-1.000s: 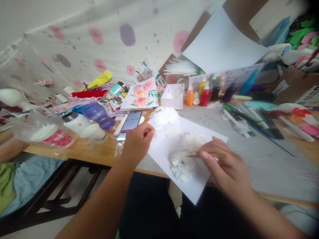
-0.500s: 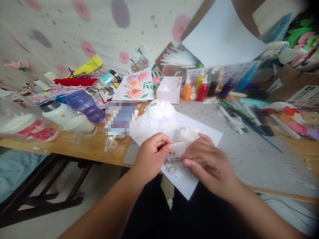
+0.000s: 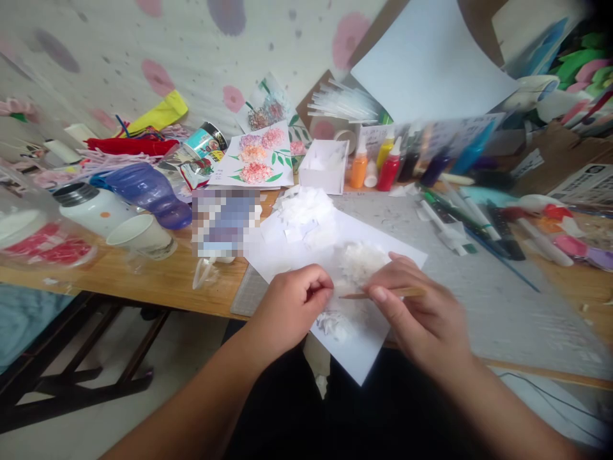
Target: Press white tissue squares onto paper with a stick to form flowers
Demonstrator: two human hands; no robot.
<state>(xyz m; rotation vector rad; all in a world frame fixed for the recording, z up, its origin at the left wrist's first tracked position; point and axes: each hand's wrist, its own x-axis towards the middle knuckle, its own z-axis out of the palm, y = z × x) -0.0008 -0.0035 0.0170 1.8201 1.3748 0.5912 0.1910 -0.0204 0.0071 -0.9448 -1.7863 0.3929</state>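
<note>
My left hand (image 3: 299,303) is closed in a pinch over the white sheet (image 3: 402,252). A small white paper piece (image 3: 343,283), blurred and hard to tell from the sheet, shows at its fingertips. My right hand (image 3: 421,310) grips a thin wooden stick (image 3: 355,296), held level with its pointed tip towards the left fingertips. Behind the stick lies a fluffy heap of off-white paper bits (image 3: 360,260), partly hidden by my right hand. Nearer me on the sheet are curled white paper pieces (image 3: 332,324). A larger pile of flat white paper pieces (image 3: 304,214) lies at the sheet's far corner.
A grey cutting mat (image 3: 483,306) lies under the sheet. Left are a paper cup (image 3: 146,235), a white bottle (image 3: 93,209) and a blurred-out phone-like object (image 3: 227,220). Behind stand a white box (image 3: 324,167) and paint bottles (image 3: 390,166). Pens (image 3: 443,223) lie right.
My right hand has drawn back a little to the right with the stick, so more of the stick's tip shows. My left hand stays pinched, slightly lower. The view has shifted slightly.
</note>
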